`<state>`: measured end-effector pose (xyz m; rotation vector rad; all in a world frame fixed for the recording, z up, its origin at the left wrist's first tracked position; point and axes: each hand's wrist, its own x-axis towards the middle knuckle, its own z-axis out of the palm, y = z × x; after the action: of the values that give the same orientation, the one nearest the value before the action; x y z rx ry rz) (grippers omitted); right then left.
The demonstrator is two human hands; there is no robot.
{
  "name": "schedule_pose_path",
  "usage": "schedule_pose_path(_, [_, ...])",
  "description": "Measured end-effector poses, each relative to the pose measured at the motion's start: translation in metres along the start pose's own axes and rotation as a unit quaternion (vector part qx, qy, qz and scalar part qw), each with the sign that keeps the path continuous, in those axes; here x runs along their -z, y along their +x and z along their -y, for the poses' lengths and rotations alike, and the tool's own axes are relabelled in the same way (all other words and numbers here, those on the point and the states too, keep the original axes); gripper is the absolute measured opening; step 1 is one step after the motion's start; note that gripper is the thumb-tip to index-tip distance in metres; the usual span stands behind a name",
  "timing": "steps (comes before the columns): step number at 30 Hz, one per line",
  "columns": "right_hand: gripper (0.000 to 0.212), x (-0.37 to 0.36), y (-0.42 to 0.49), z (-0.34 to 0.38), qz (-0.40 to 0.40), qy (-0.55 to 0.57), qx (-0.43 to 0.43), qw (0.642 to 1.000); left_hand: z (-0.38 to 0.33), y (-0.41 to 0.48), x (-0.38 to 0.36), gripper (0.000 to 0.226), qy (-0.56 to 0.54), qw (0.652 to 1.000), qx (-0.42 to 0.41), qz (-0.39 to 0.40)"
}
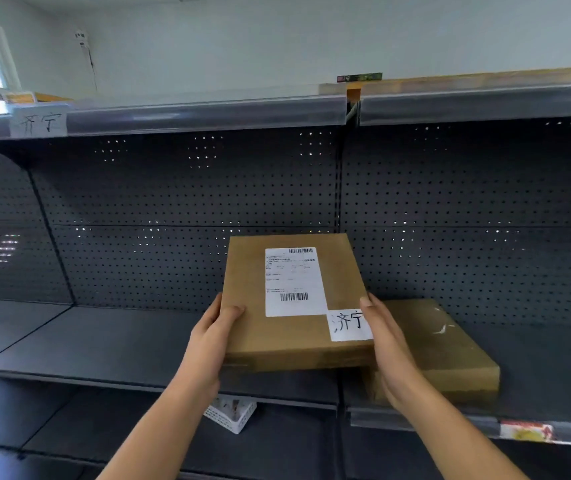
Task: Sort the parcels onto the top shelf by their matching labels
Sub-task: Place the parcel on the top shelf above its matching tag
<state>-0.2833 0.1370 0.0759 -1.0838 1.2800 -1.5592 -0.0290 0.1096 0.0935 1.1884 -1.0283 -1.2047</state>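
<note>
Here, at far left, a handwritten paper tag (pixel 39 122) reading 济宁 is fixed to the clear plastic edge strip of the top shelf (pixel 204 114), above a dark perforated metal back panel (pixel 180 202). Lower down, the left hand (pixel 208 344) grips the left edge of a flat, rectangular brown cardboard parcel (pixel 294 306), thumb on its top face and fingers curled beneath. The parcel is held clear of the smooth dark middle shelf (pixel 104 341), tilted toward the camera; it carries a white printed shipping label (pixel 294 282) with barcodes and a small white slip (pixel 348 325) handwritten 济宁. Below, a white plastic lattice basket (pixel 230 415) sits on a lower shelf, its contents unclear. The right hand (pixel 389 351) clasps the parcel's right edge, thumb across the slip's corner. Further right, a second brown cardboard box (pixel 450 348), apparently scuffed, lies flat on the middle shelf.
</note>
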Motion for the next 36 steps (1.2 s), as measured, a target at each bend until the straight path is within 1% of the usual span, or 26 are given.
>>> schedule_pose_path(1, [0.083,0.002,0.002,-0.003,-0.001,-0.002,-0.007,1.000,0.000,0.001,0.001,0.034,0.010,1.000,0.009,0.005])
schedule_pose_path(3, [0.086,0.004,0.005,-0.005,0.003,-0.018,-0.014,1.000,-0.001,0.001,0.003,0.038,0.016,0.999,0.028,0.016])
schedule_pose_path(4, [0.082,0.004,0.004,-0.003,0.011,-0.024,-0.010,1.000,-0.003,0.001,0.004,0.039,0.014,0.999,0.033,0.019])
schedule_pose_path(7, [0.050,0.002,0.003,0.004,0.041,-0.022,0.024,0.999,-0.010,-0.003,0.006,0.035,0.016,0.999,0.022,0.020])
schedule_pose_path(8, [0.045,0.001,0.004,0.006,0.049,-0.018,0.033,0.998,-0.013,-0.004,0.007,0.036,0.017,1.000,0.018,0.014])
schedule_pose_path(11, [0.043,-0.007,0.008,0.014,0.076,-0.014,0.048,0.996,-0.022,-0.012,0.014,0.051,0.010,1.000,0.006,-0.018])
schedule_pose_path(12, [0.043,-0.011,0.008,0.015,0.083,-0.012,0.051,0.995,-0.025,-0.016,0.018,0.053,0.005,0.999,0.003,-0.036])
schedule_pose_path(15, [0.044,-0.028,0.007,0.021,0.108,0.000,0.059,0.992,-0.035,-0.030,0.034,0.048,0.000,0.997,-0.020,-0.075])
schedule_pose_path(18, [0.036,-0.051,0.001,0.028,0.154,0.004,0.076,0.985,-0.045,-0.047,0.055,0.045,-0.007,0.993,-0.044,-0.111])
schedule_pose_path(22, [0.037,-0.086,-0.012,0.043,0.200,0.017,0.096,0.975,-0.062,-0.070,0.087,0.037,-0.020,0.986,-0.066,-0.155])
schedule_pose_path(25, [0.035,-0.112,-0.027,0.055,0.240,0.024,0.115,0.964,-0.078,-0.088,0.111,0.027,-0.023,0.984,-0.075,-0.162])
schedule_pose_path(29, [0.042,-0.148,-0.048,0.069,0.281,0.034,0.135,0.949,-0.095,-0.114,0.149,0.031,0.000,0.978,-0.086,-0.191])
schedule_pose_path(31, [0.043,-0.168,-0.058,0.075,0.301,0.041,0.146,0.941,-0.103,-0.128,0.168,0.031,-0.010,0.974,-0.095,-0.204])
schedule_pose_path(34, [0.051,-0.201,-0.072,0.081,0.323,0.040,0.156,0.933,-0.116,-0.143,0.200,0.048,-0.020,0.965,-0.105,-0.239])
schedule_pose_path(36, [0.057,-0.225,-0.080,0.084,0.333,0.026,0.157,0.929,-0.126,-0.150,0.219,0.047,-0.016,0.959,-0.115,-0.257])
